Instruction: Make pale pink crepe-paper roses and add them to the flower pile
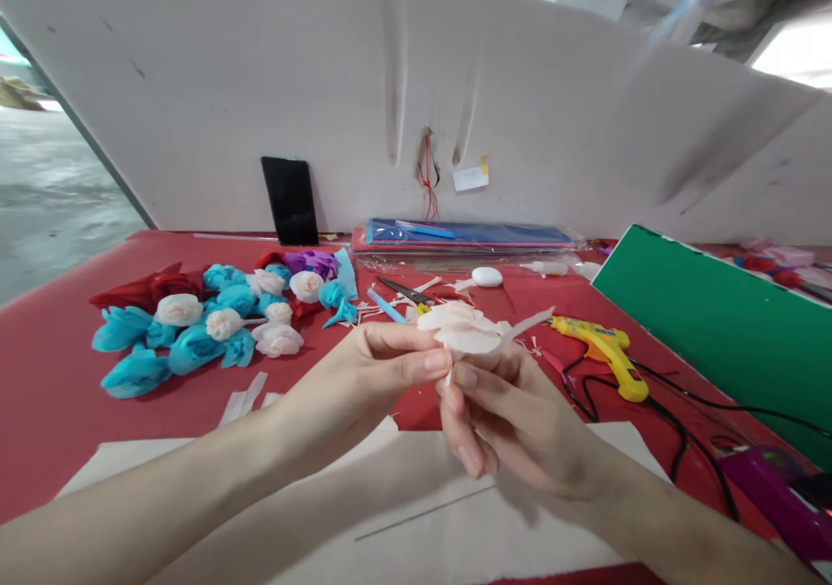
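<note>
One pale sheet [312,529] lies nearest, on the red tabletop [45,368]. Above it, two hands meet: the left hand [370,377] and the right hand [533,420] both have thumb and fingertips pinched together on the base of one pale paper flower [464,329], a single narrow strip jutting from its right side. To the right are one yellow glue gun [607,351] and one green board [715,334]. On the left sit six pale flowers [178,309] among blue ones [195,348], which overlap too much for a sure count. Beyond the held flower lie one pair of scissors [404,290] and one white oval [487,276]; farther back, one black phone [289,202] leans against the white panel [260,74], which bears one white tag [471,178]
</note>
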Motion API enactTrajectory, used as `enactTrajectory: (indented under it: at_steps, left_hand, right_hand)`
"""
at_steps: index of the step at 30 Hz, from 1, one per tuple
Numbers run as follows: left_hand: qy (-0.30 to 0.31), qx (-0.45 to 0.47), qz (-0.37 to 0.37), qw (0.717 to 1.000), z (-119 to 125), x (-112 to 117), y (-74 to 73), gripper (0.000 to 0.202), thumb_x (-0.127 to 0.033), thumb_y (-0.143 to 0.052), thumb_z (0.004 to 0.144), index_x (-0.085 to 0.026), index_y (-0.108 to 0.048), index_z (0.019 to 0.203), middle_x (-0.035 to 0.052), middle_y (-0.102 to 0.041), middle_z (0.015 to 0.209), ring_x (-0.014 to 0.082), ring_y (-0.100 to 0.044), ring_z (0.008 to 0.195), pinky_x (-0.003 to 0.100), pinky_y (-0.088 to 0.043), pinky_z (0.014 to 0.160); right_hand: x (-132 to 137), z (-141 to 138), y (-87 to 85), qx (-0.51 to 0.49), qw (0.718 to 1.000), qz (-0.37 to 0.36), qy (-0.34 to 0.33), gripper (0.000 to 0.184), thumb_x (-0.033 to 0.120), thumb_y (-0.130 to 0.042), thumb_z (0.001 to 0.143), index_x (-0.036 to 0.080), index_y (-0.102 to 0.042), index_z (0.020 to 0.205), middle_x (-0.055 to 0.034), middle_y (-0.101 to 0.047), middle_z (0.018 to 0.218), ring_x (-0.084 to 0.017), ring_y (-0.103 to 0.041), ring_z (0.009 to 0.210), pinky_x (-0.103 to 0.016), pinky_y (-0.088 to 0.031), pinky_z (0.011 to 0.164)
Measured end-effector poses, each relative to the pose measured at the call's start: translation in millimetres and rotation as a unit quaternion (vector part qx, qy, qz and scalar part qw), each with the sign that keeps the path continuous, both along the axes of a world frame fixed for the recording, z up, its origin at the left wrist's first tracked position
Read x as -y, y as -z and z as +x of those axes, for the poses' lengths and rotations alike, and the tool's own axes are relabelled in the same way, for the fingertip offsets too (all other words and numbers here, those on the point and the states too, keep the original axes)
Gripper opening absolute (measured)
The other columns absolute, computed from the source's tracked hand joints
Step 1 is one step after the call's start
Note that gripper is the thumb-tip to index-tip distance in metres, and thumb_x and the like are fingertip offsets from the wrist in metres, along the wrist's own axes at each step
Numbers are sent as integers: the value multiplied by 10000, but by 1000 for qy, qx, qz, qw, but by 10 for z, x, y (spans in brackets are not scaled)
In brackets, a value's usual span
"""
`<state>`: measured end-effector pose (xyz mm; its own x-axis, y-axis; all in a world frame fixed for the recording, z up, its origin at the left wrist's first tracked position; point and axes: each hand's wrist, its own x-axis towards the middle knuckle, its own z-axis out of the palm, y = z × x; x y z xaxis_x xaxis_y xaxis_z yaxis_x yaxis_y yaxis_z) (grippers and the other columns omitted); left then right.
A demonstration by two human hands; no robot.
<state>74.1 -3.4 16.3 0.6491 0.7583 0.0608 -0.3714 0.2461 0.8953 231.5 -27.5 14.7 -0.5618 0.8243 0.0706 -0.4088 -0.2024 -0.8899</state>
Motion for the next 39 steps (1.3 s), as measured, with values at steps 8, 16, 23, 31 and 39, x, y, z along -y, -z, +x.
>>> enactTrajectory:
  at_steps: [8, 16, 23, 31, 39]
  left_hand:
    - [-46, 53, -11, 997, 29, 36, 27, 104, -287, -806, 714, -211, -758, 766, -28, -746, 675, 137, -673, 589, 212, -532, 615]
    - [-8, 52, -24, 998, 65, 100, -7, 186, -330, -733, 785, -161, -715, 709, -6, -665, 461, 209, -697, 506, 292, -548, 584]
    - [4, 62, -32, 998, 48, 118, 69, 237, -308, -648, 860, -162, -647, 673, -21, -617, 497, 167, -686, 592, 260, -538, 635]
    - [25, 44, -20, 999, 47, 71, 66, 286, -327, -664, 834, -167, -611, 603, -2, -704, 532, 189, -692, 534, 281, -541, 590]
    - [24, 51, 2, 998, 51, 28, 35, 289, -366, -771, 736, -152, -669, 571, 36, -733, 576, 195, -685, 536, 270, -517, 544]
  right_hand:
    - [-2, -53, 84, -109, 989, -77, -57, 232, 346, -637, 870, 158, -712, 756, 27, -633, 513, -39, -480, 361, -124, -387, 366]
    - [71, -45, 7, -23, 998, 8, 49, 206, 317, -635, 870, 173, -724, 753, 13, -663, 566, -35, -467, 405, -139, -387, 401]
    - [208, -73, -31, 78, 979, 89, 163, 219, 242, -588, 889, 183, -712, 718, 16, -637, 583, -43, -490, 474, -146, -410, 456]
    - [161, -36, -47, 12, 996, -7, 82, 238, 316, -625, 875, 179, -718, 703, 31, -595, 509, -28, -487, 464, -116, -387, 462]
    - [123, -52, -78, -33, 995, -86, 28, 248, 306, -640, 838, 136, -707, 670, 19, -578, 460, -36, -477, 399, -135, -344, 403]
